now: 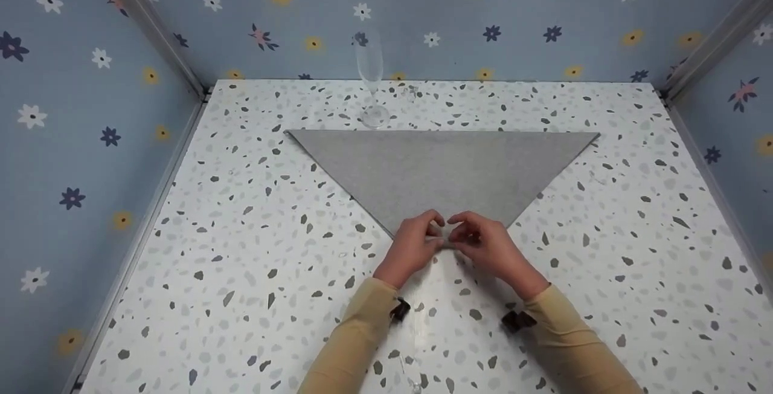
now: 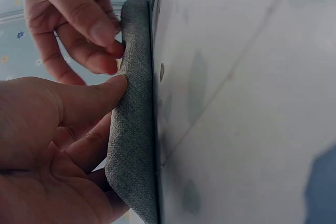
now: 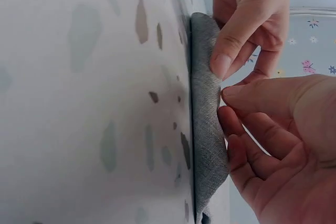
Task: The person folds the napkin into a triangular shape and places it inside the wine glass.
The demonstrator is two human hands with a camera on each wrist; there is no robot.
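Note:
A grey cloth napkin point(image 1: 441, 170) lies as a triangle, its long straight edge at the back. Its near end is turned up into a thick fold point(image 2: 134, 103), which both hands hold close together. My left hand point(image 1: 412, 243) has its thumb on the front of this fold and curled fingers behind it. Beside it, my right hand point(image 1: 490, 248) pinches the upper edge of the fold with bent thumb and fingers. In the right wrist view, the fold point(image 3: 205, 114) stands along the tabletop; fingers partly hide its back side.
A clear stemmed glass point(image 1: 371, 74) stands behind the napkin, left of centre. The speckled white table point(image 1: 241, 249) is bordered by blue flowered panels point(image 1: 410, 13) at the back and both sides.

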